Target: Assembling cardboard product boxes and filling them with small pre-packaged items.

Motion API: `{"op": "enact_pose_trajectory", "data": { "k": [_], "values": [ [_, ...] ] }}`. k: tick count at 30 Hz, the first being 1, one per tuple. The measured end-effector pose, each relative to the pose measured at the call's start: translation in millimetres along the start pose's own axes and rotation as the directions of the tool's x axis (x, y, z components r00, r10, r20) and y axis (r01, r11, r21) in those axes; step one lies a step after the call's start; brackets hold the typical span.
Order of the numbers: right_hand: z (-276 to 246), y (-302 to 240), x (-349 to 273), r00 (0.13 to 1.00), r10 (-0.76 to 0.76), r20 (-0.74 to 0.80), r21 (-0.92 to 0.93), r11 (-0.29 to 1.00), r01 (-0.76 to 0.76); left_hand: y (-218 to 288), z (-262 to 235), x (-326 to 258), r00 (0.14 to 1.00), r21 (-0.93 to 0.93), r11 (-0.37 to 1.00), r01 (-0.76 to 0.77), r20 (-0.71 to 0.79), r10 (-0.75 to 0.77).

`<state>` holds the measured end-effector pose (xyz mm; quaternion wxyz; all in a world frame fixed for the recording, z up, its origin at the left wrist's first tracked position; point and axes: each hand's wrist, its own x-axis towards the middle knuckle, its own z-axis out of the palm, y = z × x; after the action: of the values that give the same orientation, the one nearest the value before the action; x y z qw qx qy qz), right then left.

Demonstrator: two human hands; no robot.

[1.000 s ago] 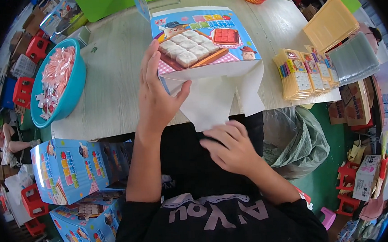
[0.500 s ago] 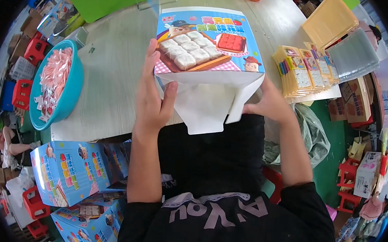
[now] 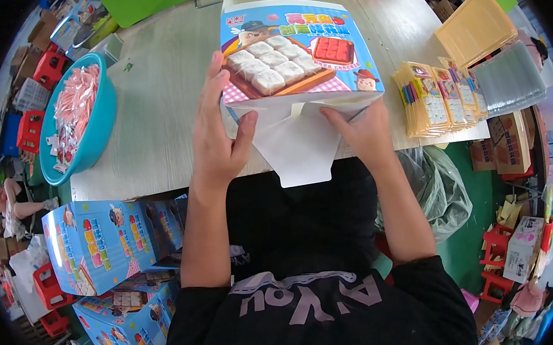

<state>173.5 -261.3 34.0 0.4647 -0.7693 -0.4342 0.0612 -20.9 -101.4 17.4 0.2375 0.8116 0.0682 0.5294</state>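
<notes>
A blue printed cardboard box is held over the near edge of the table, its open end toward me. A white tapered flap hangs from the lower edge of that end. My left hand grips the box's left side, with the fingers up along the wall and the thumb at the near corner. At the right near corner, my right hand is closed on the box, its thumb pressed against the white side flap at the opening. The right fingers are mostly hidden behind the box.
A teal basin of pink packets stands at the table's left. At the right are yellow packs, clear plastic trays and yellow trays. Blue boxes are stacked at lower left. A plastic bag hangs below the table's right side.
My right hand has moved up and inward, and its thumb has pushed the right side flap in toward the opening. The box has shifted slightly right. My left hand keeps its grip.
</notes>
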Motion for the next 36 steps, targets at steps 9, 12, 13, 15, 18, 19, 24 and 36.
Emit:
{"op": "enact_pose_trajectory", "data": {
  "k": [9,12,13,15,18,19,24,36],
  "values": [
    [15.0,1.8,-0.3,0.977,-0.088,-0.194,-0.207,0.977,0.047,1.3,0.8,2.1,1.0,0.028,1.0,-0.002,-0.018,0.002],
    [15.1,-4.0,-1.6,0.985,0.01,-0.171,-0.087,0.996,-0.025,0.8,1.8,-2.1,1.0,0.035,0.999,0.016,-0.007,-0.016],
    [14.9,-5.4,-1.5,0.987,0.106,-0.118,0.035,0.994,-0.103,-1.4,2.6,-0.4,1.0,0.038,0.999,0.006,-0.012,-0.006],
    [14.3,-3.0,-4.6,0.994,0.009,-0.107,0.04,0.999,-0.005,0.1,1.3,-1.5,1.0,0.057,0.998,0.0,-0.011,0.0],
    [5.2,15.1,-17.0,0.98,-0.146,-0.138,0.054,0.986,0.155,1.8,2.7,-1.3,1.0,0.037,0.999,0.009,-0.012,-0.008],
    [0.1,24.4,-24.1,0.962,-0.205,-0.18,0.067,0.973,0.219,1.2,3.1,-2.0,1.0,0.042,0.999,0.01,-0.014,-0.009],
    [-33.9,41.2,-85.4,0.905,-0.422,0.058,-0.214,0.88,0.424,7.2,3.2,-4.0,0.995,-0.029,0.995,0.097,0.005,-0.097],
    [7.1,21.4,-81.0,0.88,-0.457,0.126,-0.189,0.86,0.474,7.9,0.0,-15.0,0.978,-0.043,0.982,0.186,0.102,-0.181]
  ]
}}
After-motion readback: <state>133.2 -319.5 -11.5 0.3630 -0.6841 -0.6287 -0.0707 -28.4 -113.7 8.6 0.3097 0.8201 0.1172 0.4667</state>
